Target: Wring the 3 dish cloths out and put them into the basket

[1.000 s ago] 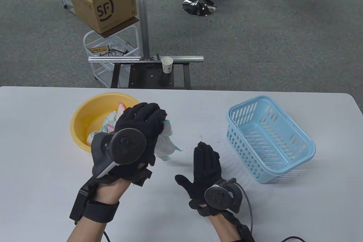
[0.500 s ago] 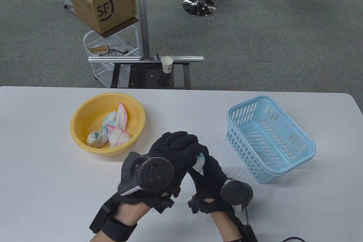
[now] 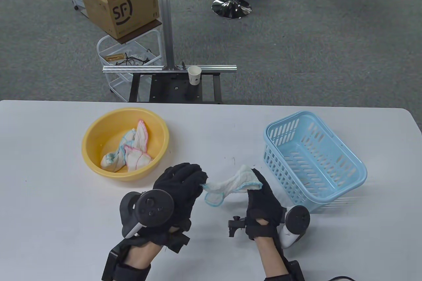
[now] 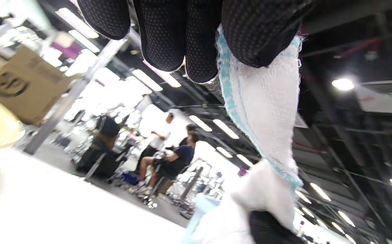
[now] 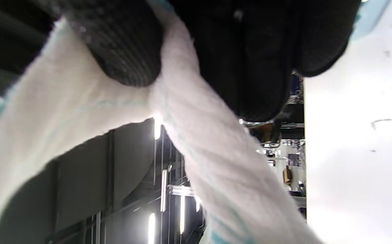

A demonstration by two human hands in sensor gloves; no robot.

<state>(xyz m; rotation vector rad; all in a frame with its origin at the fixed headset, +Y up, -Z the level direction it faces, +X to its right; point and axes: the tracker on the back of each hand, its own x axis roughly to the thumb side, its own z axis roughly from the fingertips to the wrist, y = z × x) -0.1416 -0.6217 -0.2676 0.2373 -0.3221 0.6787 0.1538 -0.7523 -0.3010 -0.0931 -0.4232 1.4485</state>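
Above the white surface (image 3: 49, 195), both hands hold one white cloth with a blue edge (image 3: 230, 186) stretched between them. The left hand (image 3: 179, 192) pinches one end in curled fingers (image 4: 162, 37); the right hand (image 3: 262, 200) grips the other end, its fingers (image 5: 128, 51) clenched round the fabric. The cloth hangs between a yellow bowl (image 3: 95, 129) and a light blue basket (image 3: 356, 175). Two more cloths (image 3: 130, 152) lie bunched in the bowl. No cloth shows in the basket.
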